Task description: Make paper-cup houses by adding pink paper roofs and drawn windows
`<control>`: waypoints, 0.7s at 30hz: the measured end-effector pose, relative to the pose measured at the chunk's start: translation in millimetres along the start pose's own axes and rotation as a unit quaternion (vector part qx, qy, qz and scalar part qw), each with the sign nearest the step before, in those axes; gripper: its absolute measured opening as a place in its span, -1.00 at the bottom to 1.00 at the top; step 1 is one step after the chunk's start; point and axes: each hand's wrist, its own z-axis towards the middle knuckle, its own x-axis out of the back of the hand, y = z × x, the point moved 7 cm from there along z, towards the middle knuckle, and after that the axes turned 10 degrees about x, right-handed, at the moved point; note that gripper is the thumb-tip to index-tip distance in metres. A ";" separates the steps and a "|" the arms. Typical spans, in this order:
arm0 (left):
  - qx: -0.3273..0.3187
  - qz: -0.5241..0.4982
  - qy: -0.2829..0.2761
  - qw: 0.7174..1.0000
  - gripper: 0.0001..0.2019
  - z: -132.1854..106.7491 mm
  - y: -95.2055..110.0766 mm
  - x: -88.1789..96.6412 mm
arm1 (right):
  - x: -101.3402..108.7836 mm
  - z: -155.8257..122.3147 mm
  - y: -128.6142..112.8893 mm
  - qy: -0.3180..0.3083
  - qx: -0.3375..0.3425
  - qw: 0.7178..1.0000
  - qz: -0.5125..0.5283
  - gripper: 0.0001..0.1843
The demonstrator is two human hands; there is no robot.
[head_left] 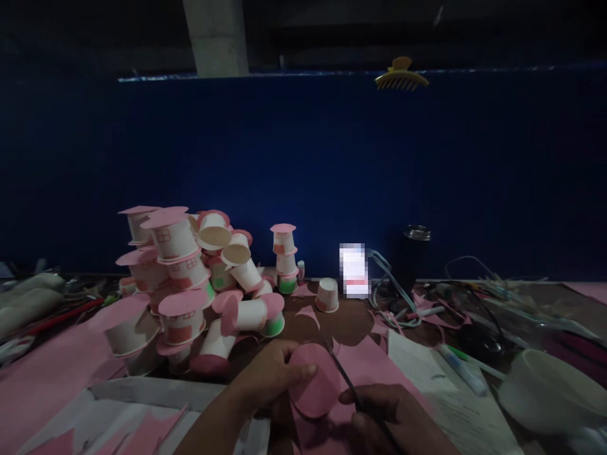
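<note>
My left hand [272, 374] pinches a round pink paper disc [315, 385], with the thumb lying on its face. In my right hand [396, 404] is a dark pair of scissors [348, 379], its narrow blades pointing up and away beside the disc's right edge. The blades look nearly closed, and the handles are mostly hidden by the fingers. Beneath both hands lies a pink paper sheet [374, 363] with cut edges. Ahead of the hands a single white paper cup [327, 295] stands upside down.
White cups with pink discs [177, 243] are piled on the left, and a small cup tower [284, 262] stands behind. A lit phone [355, 272], dark flask [412, 262] and coiled cable [396, 297] are at the back. Rightward lie a written sheet [446, 392] and white bowl [550, 392].
</note>
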 end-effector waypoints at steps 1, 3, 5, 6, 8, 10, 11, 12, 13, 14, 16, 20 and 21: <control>-0.002 -0.006 -0.005 1.000 -0.60 -0.7 0.8 -0.8 | 0.3 0.2 -1.1 -0.001 0.002 1.000 -0.011 -0.49; -0.003 -0.010 -0.009 1.000 -0.63 -1.6 1.7 -1.7 | 0.1 0.0 -3.7 -0.012 0.002 0.999 -0.041 -0.50; 0.002 -0.006 -0.003 1.000 -0.65 -1.5 0.9 -1.3 | 0.2 -0.8 -6.5 -0.019 0.003 0.998 -0.062 -0.51; 0.005 -0.004 -0.002 1.000 -0.64 -1.2 -0.1 -1.2 | 0.4 -1.4 -7.9 -0.020 0.005 0.997 -0.068 -0.51; 0.008 -0.002 -0.004 1.000 -0.64 -0.3 -1.9 -1.4 | 0.5 -2.2 -10.6 -0.018 0.013 0.997 -0.074 -0.53; 0.009 0.002 -0.004 1.000 -0.63 0.7 -3.4 -1.2 | -0.5 -2.5 -12.4 -0.021 0.018 0.997 -0.076 -0.55; 0.009 0.004 -0.003 1.000 -0.63 1.1 -3.9 -1.1 | -0.9 -2.5 -13.0 -0.021 0.018 0.997 -0.075 -0.56; 0.009 0.005 -0.004 1.000 -0.63 1.2 -4.0 -1.2 | -0.7 -2.3 -13.2 -0.017 0.015 0.997 -0.074 -0.57; 0.008 0.005 -0.006 1.000 -0.63 1.2 -3.7 -1.7 | -0.3 -2.2 -12.8 -0.013 0.008 0.997 -0.070 -0.58; 0.005 0.003 -0.009 1.000 -0.62 0.9 -2.9 -2.4 | -0.1 -2.1 -12.2 -0.010 0.001 0.998 -0.066 -0.60; -0.001 -0.002 -0.016 1.000 -0.62 -0.3 -1.0 -3.8 | -0.7 -2.1 -11.1 -0.012 -0.008 0.998 -0.063 -0.64; 0.012 0.006 -0.012 1.000 -0.61 -1.7 -1.8 -2.5 | -0.1 -3.1 -7.3 0.005 -0.007 0.998 -0.060 -0.59; 0.017 0.014 -0.010 1.000 -0.61 -1.6 -2.9 -1.8 | 0.1 -3.4 -6.3 0.013 -0.008 0.999 -0.051 -0.55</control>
